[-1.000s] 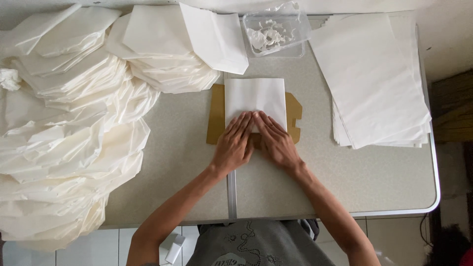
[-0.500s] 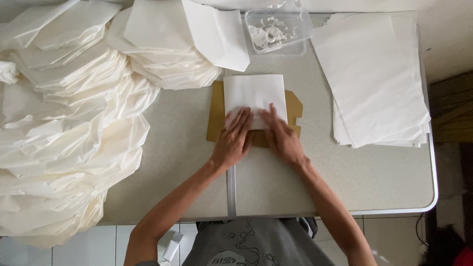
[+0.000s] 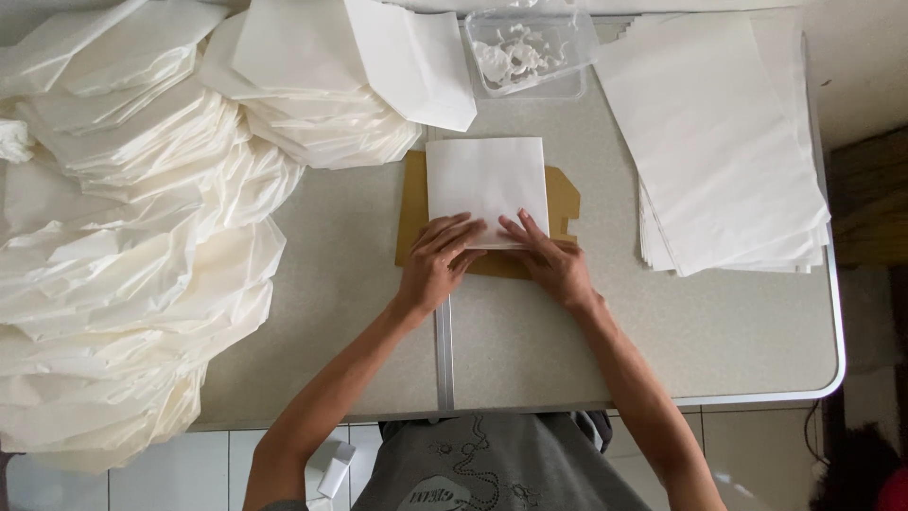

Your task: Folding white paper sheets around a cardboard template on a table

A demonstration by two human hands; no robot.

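Both hands press flat, fingers spread, gripping nothing — left hand (image 3: 437, 265) and right hand (image 3: 550, 261) on the lower edge of a folded white sheet (image 3: 486, 185) over a cardboard template (image 3: 564, 201) mid-tabletop (image 3: 719, 331). It looks like a crease being set — the next move likely calls for firm, even pressure along that edge.

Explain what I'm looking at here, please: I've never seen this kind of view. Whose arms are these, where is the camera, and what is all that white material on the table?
There is no machine here. A person works with two bare hands, and the single camera sits on their head, looking straight down at a grey folding table.

The left hand and right hand both press flat on the near edge of a folded white paper sheet. That sheet lies on a brown cardboard template. Neither hand closes a grip around anything; the fingers are spread.

To the right lies a flat stack of white sheets. To the left and at the far side are big heaps of finished folded paper pieces. At the far edge stands a clear plastic tub with something white inside; I cannot tell what.
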